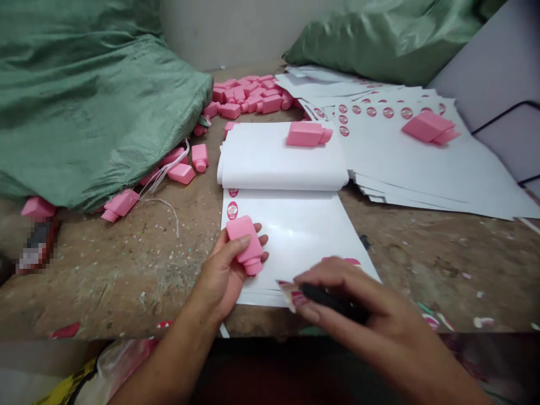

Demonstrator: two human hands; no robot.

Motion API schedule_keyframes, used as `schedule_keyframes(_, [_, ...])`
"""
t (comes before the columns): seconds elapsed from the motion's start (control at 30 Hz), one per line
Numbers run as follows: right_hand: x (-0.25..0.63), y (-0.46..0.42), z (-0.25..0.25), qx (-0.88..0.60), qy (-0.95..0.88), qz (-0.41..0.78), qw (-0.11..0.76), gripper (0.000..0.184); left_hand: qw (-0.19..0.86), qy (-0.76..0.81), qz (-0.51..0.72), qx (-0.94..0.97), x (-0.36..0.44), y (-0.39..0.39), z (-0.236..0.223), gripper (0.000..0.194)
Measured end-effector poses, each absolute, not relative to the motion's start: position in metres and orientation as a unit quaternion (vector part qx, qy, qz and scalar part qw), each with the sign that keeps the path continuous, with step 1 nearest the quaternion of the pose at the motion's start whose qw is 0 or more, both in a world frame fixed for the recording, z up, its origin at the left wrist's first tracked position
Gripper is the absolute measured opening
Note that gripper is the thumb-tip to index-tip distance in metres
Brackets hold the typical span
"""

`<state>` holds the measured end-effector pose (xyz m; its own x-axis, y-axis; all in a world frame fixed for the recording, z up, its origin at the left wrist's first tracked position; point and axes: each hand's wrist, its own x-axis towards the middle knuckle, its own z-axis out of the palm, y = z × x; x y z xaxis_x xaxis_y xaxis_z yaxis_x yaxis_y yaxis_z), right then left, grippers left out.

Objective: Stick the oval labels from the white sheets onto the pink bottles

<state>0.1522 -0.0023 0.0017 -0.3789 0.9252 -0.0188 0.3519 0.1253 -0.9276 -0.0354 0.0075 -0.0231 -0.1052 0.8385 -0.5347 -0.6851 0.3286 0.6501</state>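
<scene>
My left hand [221,275] is closed around a small pink bottle [248,242], its neck pointing down towards me. In my right hand [379,315] is a slim black-handled tool [327,301]; its kind is unclear. A red and white sticker [293,296] is at the tool's tip, by my fingers. Both hands are over a white sticker sheet [299,225] with a few oval stickers on its left and near edges. The sheet's far part is folded over [278,166], and another pink bottle [307,135] lies on top.
Several pink bottles [251,95] are piled at the back. A green sack [84,112] stands at left, with loose bottles along its edge. On the right, stacked sticker sheets [405,163] carry one pink bottle [430,128]. Sticker scraps [65,331] lie along the table's front edge.
</scene>
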Motion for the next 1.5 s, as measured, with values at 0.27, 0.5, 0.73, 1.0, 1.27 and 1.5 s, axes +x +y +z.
schedule_keyframes(0.27, [0.137,-0.004,0.002,-0.505,-0.538,0.518,0.433,0.024,0.721,0.404,0.548,0.125,-0.003,-0.027,-0.01,0.038])
schedule_keyframes(0.5, [0.137,-0.013,-0.003,-0.538,-0.562,0.445,0.443,0.028,0.748,0.381,0.53,0.121,0.007,-0.031,-0.012,0.048])
schedule_keyframes(0.73, [0.137,-0.012,-0.007,-0.524,-0.571,0.453,0.441,0.024,0.737,0.401,0.525,0.144,0.008,-0.033,-0.015,0.052])
schedule_keyframes(1.0, [0.136,-0.01,-0.008,-0.514,-0.582,0.445,0.446,0.023,0.717,0.413,0.539,0.158,0.008,-0.032,-0.016,0.052])
schedule_keyframes(1.27, [0.132,-0.012,-0.01,-0.504,-0.637,0.372,0.45,0.022,0.701,0.452,0.506,0.219,0.006,-0.038,-0.014,0.05])
schedule_keyframes(1.5, [0.146,-0.017,-0.005,-0.494,-0.776,0.121,0.373,0.015,0.622,0.487,0.549,0.272,0.007,-0.038,-0.022,0.041])
